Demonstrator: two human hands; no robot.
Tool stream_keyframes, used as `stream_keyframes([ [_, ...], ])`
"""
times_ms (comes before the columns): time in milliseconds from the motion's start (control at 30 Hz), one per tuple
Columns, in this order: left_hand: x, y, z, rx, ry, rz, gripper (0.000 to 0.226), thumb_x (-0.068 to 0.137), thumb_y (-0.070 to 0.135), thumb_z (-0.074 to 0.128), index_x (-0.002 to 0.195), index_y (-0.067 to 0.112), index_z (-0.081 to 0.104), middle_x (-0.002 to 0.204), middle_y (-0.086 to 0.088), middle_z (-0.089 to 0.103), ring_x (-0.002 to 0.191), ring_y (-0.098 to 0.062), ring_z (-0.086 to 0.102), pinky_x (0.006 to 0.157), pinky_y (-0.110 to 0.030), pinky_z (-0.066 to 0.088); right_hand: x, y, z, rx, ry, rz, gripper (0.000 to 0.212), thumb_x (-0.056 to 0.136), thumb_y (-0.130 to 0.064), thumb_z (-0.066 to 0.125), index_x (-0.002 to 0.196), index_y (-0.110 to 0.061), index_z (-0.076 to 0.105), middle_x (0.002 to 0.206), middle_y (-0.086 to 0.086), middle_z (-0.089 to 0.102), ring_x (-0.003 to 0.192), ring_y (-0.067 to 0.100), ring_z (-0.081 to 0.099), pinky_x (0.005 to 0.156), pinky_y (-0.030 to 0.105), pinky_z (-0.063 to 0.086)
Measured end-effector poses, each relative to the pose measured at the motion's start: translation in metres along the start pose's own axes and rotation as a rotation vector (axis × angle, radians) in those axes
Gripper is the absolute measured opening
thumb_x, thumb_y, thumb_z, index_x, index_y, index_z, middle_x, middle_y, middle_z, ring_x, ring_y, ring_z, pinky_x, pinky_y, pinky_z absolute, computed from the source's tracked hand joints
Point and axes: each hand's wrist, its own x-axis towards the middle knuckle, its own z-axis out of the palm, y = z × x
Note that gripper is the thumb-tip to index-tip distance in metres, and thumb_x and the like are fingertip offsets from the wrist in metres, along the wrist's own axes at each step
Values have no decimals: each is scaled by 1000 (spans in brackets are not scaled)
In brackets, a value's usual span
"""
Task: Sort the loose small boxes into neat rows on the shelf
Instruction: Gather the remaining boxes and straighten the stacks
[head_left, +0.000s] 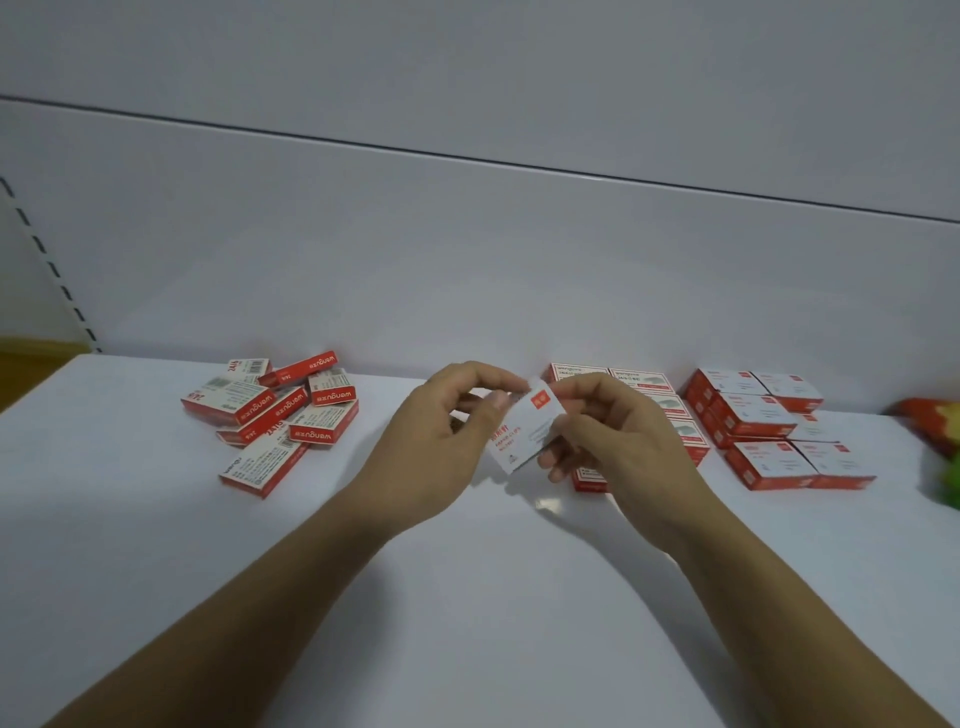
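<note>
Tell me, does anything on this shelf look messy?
Yes. The pile of red-and-white boxes on the left of the shelf is jumbled: they lean on each other at odd angles. The boxes on the right sit in neat rows. The left hand and right hand hold one small white box.

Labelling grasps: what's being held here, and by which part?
One small white box, held by both hands. The left hand pinches its upper left edge. The right hand grips its right side, thumb near the top, fingers lower down.
</note>
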Motion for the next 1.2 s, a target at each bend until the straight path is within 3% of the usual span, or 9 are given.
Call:
stream_keyframes([
  [133, -2, -6, 0, 336, -35, 209, 59, 75, 43, 76, 125, 31, 47, 118, 18, 46, 104, 8, 44, 75, -4, 39, 0, -3, -3, 268, 19, 80, 23, 90, -1, 57, 113, -6, 58, 88, 21, 71, 65, 25, 66, 59, 29, 55],
  [233, -1, -8, 1, 409, 64, 267, 55, 77, 31, 78, 124, 25, 51, 114, 13, 52, 103, 7, 44, 74, -3, 38, -1, -5, -4, 282, -24, 108, 27, 92, -6, 58, 118, -13, 60, 97, 18, 72, 71, 24, 67, 61, 29, 55],
  [367, 4, -7, -7, 433, 101, 306, 54, 77, 23, 79, 126, 21, 57, 113, 9, 59, 100, 3, 49, 75, -5, 38, 0, -7, -10, -45, -55, 11, 33, 91, -7, 62, 120, -22, 63, 102, 8, 73, 83, 24, 70, 73, 35, 57],
  [500, 2, -3, -7, 371, 64, 274, 53, 76, 19, 80, 124, 27, 58, 115, 13, 61, 100, 3, 52, 75, -6, 41, -1, -20, -19, -371, -24, -113, 56, 79, -5, 76, 125, -31, 58, 115, -11, 65, 89, 7, 66, 78, 26, 57],
  [700, 6, 19, 13, 317, 81, 301, 51, 75, 21, 80, 118, 34, 56, 108, 25, 58, 98, 4, 52, 73, -8, 41, -11, -49, -44, -813, -71, -270, 53, 75, -18, 80, 120, -36, 58, 102, -25, 54, 86, -11, 57, 69, 6, 47],
  [833, 14, 38, 40, 308, 32, 354, 51, 74, 21, 82, 117, 32, 58, 107, 23, 60, 97, 5, 53, 74, -9, 41, -23, -57, -72, -956, -48, -309, 63, 75, -20, 81, 129, -35, 53, 109, -23, 49, 87, -4, 57, 70, 9, 46],
  [967, 26, 56, 75, 357, -10, 401, 53, 74, 28, 80, 122, 28, 57, 113, 15, 61, 98, 4, 53, 80, -8, 39, -32, -64, -109, -1065, 34, -358, 60, 76, -20, 80, 129, -29, 54, 107, -19, 48, 83, 4, 56, 73, 16, 49],
  [1100, 36, 67, 116, 422, -79, 314, 65, 77, 36, 76, 133, 32, 45, 122, 19, 48, 102, 1, 48, 82, -17, 40, -39, -63, -162, -1149, 97, -305, 57, 78, -19, 79, 129, -26, 56, 113, -13, 53, 86, 6, 55, 80, 25, 51],
  [1200, 38, 69, 144, 434, -118, 245, 60, 81, 34, 72, 134, 31, 44, 125, 17, 45, 105, 0, 47, 87, -20, 40, -40, -51, -211, -1183, 168, -207, 55, 79, -15, 77, 129, -24, 57, 117, -8, 56, 89, 11, 55, 82, 29, 49],
])
